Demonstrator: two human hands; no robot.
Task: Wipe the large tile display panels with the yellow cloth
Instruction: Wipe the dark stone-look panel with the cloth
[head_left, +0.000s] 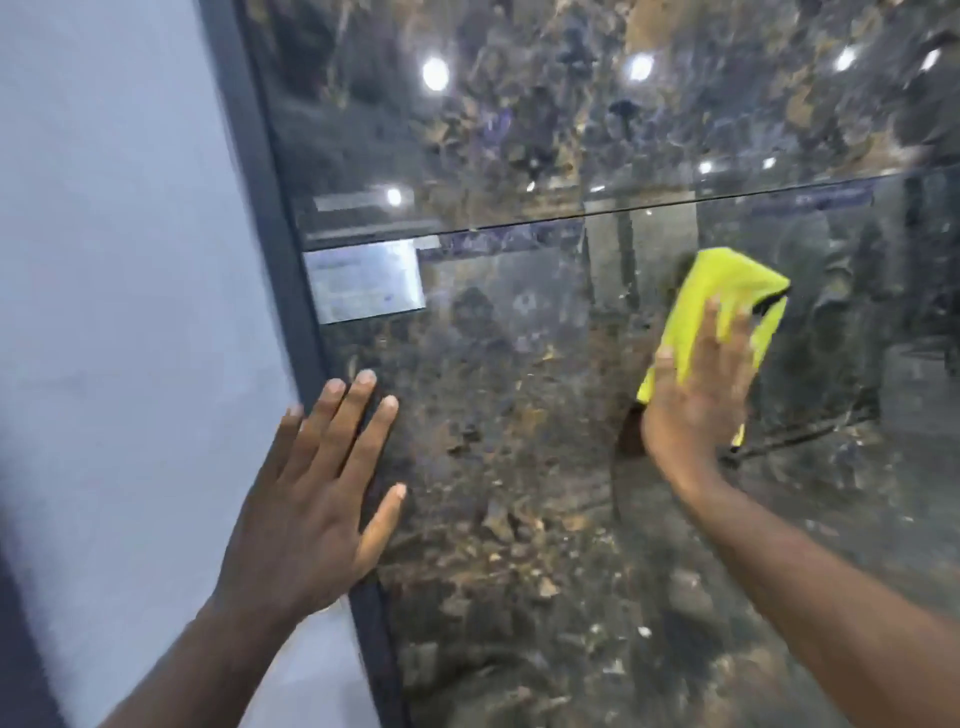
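A pale wall (104, 260) is filling the left side, with a dark frame (260, 171) running along its edge. The left hand (306, 499) is lying flat with its fingers spread straight across that frame and the near edge of the lower tile panel (519, 467), gripping nothing. A small label (363, 283) is sitting in the panel's top left corner, just under the seam (623, 205) below the upper tile panel (519, 130). Further right, the right hand (701, 384) is pressing the yellow cloth (722, 291) against the glossy lower panel, fingers straight and blurred.
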